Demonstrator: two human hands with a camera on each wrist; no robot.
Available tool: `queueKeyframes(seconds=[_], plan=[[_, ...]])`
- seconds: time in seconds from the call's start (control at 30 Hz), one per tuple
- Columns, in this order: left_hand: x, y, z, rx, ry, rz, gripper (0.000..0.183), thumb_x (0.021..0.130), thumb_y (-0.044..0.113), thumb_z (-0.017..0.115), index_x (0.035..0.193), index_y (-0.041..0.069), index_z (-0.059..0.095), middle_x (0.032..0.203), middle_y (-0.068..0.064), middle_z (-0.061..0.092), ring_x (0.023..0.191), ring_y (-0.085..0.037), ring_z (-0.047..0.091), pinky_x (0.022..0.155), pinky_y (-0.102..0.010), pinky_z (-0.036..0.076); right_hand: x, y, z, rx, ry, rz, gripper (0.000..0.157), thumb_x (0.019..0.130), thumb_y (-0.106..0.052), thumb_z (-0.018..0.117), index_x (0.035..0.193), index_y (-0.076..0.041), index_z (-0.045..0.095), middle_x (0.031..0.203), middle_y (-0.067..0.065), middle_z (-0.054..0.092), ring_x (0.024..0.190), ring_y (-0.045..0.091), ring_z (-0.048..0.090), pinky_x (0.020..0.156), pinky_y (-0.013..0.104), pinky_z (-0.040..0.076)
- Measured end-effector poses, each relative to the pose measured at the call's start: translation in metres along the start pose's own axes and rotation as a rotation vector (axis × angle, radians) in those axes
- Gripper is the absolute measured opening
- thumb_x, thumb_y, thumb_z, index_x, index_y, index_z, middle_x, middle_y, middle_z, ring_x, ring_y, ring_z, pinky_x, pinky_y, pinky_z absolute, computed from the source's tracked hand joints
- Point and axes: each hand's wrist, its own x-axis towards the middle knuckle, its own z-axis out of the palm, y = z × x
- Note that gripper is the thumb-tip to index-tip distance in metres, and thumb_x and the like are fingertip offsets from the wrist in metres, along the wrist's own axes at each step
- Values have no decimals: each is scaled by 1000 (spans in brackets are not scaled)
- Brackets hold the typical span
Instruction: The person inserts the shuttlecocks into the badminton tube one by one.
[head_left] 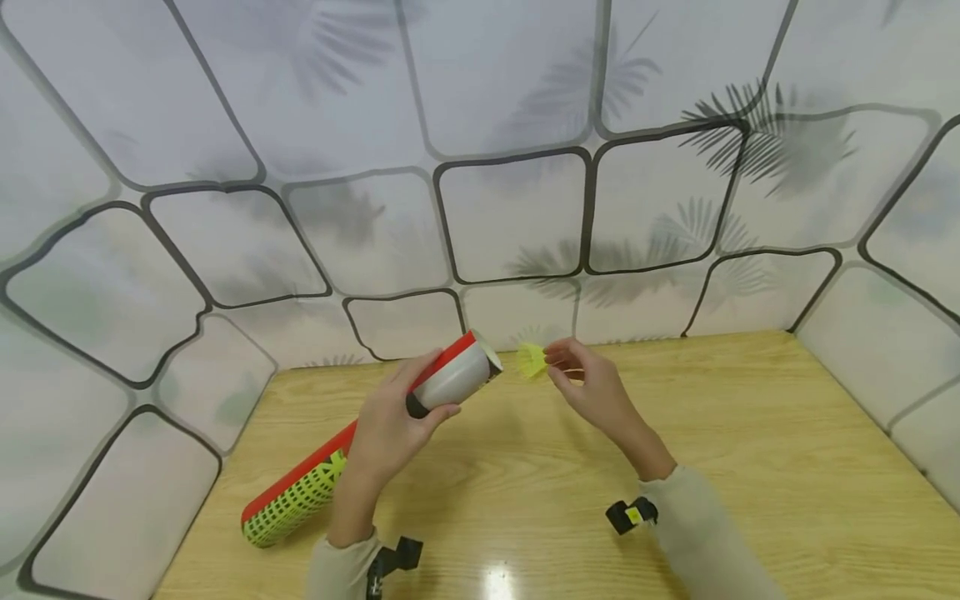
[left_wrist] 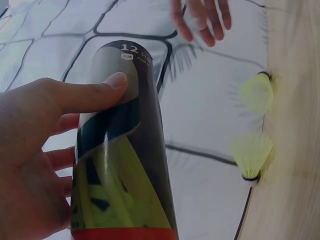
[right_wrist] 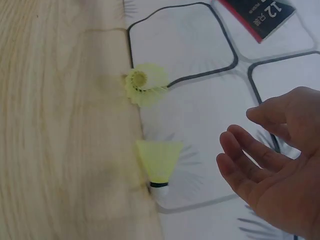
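Observation:
My left hand grips a shuttlecock tube around its upper part, fingers wrapped behind it and thumb along its side. The tube is red and grey with a yellow-green lattice pattern, and tilts up toward the right. To the right of its upper end is my right hand, fingers loosely bent and nothing in them. Two yellow shuttlecocks, one mouth-on and one on its side with a white cork, show beside that hand in the right wrist view. Only one shuttlecock shows in the head view, overlapping the fingertips.
A wood-grain table lies under both hands. Behind it and at both sides stand pale sheets with dark outlined blocks and leaf prints. Black wrist cameras, one on the left sleeve and one on the right, stick out from the cuffs.

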Motion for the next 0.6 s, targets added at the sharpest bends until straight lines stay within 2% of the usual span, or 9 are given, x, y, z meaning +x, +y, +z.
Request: queueKeyframes(seconds=[0.17, 0.37, 0.47, 0.6], plan=[[-1, -13, -11, 23, 30, -31, 76, 77, 20, 93, 144, 13, 57, 131, -11, 65, 107, -31, 66, 81, -49, 56, 5, 5, 25, 18, -43, 23, 25, 98, -4, 67, 123, -6, 67, 112, 11, 71, 102, 27, 69, 88, 46, 56], [-3, -27, -19, 64, 69, -70, 75, 76, 19, 94, 142, 10, 60, 128, -16, 66, 106, -35, 66, 82, -54, 55, 13, 3, 65, 136, -113, 103, 32, 99, -5, 67, 131, -8, 64, 119, 14, 69, 107, 28, 68, 93, 45, 55], [-3, -33, -19, 83, 79, -83, 74, 75, 18, 94, 141, 9, 61, 125, -18, 66, 105, -37, 66, 82, -56, 55, 17, 2, 82, 161, -113, 137, 34, 100, -6, 66, 133, -6, 63, 123, 17, 68, 111, 30, 67, 94, 46, 54], [-3, -41, -20, 116, 77, -116, 74, 75, 18, 94, 140, 7, 61, 123, -19, 66, 104, -39, 66, 83, -57, 55, 26, 2, 98, 135, -77, 147, 34, 99, -8, 67, 133, -5, 63, 124, 21, 67, 110, 32, 67, 93, 48, 55]])
